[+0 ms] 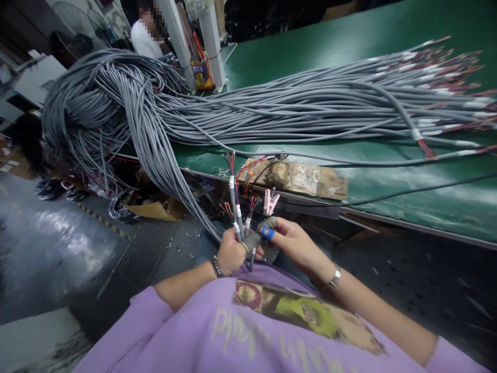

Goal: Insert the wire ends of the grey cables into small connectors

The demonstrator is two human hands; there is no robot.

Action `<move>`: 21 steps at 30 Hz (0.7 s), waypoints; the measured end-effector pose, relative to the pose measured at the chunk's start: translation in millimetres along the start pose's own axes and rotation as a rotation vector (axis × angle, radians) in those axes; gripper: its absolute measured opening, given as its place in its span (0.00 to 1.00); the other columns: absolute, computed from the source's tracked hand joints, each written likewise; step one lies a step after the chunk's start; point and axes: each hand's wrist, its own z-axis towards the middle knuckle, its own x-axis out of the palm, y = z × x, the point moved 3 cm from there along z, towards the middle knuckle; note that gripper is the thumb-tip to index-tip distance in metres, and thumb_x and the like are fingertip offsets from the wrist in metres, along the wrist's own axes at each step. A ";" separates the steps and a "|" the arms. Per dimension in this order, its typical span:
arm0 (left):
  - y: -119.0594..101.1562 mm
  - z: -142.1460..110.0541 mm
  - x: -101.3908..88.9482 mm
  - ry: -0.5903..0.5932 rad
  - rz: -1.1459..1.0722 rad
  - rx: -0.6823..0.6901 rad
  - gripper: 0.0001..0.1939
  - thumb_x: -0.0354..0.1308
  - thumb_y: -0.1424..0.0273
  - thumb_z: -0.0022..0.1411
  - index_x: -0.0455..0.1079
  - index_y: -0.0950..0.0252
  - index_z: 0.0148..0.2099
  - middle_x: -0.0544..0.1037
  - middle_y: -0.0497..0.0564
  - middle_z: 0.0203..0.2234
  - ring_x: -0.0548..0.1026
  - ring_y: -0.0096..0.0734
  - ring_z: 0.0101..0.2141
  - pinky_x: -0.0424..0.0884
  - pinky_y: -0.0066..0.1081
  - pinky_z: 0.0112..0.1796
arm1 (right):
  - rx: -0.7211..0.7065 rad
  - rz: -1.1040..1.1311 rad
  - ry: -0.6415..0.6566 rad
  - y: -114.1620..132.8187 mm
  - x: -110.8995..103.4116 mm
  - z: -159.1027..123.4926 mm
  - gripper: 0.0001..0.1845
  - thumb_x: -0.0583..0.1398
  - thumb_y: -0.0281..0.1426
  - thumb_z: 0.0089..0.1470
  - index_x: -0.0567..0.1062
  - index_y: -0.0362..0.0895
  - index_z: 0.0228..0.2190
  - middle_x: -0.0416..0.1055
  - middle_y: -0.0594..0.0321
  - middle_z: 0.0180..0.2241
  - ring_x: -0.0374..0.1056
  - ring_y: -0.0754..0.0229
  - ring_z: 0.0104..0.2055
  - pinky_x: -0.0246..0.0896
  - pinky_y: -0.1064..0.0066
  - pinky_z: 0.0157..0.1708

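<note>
My left hand [232, 253] is wrapped round several grey cables [239, 223] in front of my lap. Their upper ends carry white sleeves, and thin coloured wires fan out above these. Close beside them is my right hand [297, 243], its thumb and fingers drawn together in a pinch, with blue tape and grey wraps on the fingertips. What sits in that pinch is too small to make out. A pink clothes peg [271, 202] stands just above the right fingers, near the bench edge.
A large bundle of grey cables [248, 114] lies along the green bench [388, 202] and drapes over its left side. A taped wooden board [306, 178] lies at the front edge. Cardboard [159, 202] is below; a person [145, 39] is at the back.
</note>
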 end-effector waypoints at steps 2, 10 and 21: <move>-0.1 0.7 0.0 -0.004 -0.008 0.003 0.23 0.68 0.53 0.43 0.68 0.67 0.28 0.74 0.49 0.15 0.72 0.29 0.15 0.67 0.26 0.17 | -0.020 0.007 -0.038 -4.8 -1.2 0.6 0.24 0.66 0.52 0.35 0.70 0.44 0.21 0.65 0.69 0.17 0.56 0.66 0.20 0.52 0.71 0.23; -5.2 -0.1 2.9 0.003 0.025 0.008 0.24 0.68 0.52 0.41 0.66 0.66 0.26 0.74 0.49 0.14 0.71 0.28 0.15 0.68 0.27 0.19 | 0.035 0.127 0.015 0.4 3.9 -0.4 0.22 0.66 0.50 0.37 0.70 0.46 0.23 0.67 0.68 0.14 0.59 0.64 0.17 0.53 0.71 0.20; 2.0 1.4 0.1 -0.019 -0.023 0.024 0.23 0.68 0.52 0.43 0.66 0.66 0.28 0.74 0.48 0.14 0.72 0.29 0.15 0.70 0.28 0.20 | 0.018 0.228 -0.008 -2.4 10.7 0.3 0.24 0.68 0.51 0.34 0.68 0.46 0.22 0.65 0.70 0.13 0.60 0.64 0.16 0.53 0.71 0.17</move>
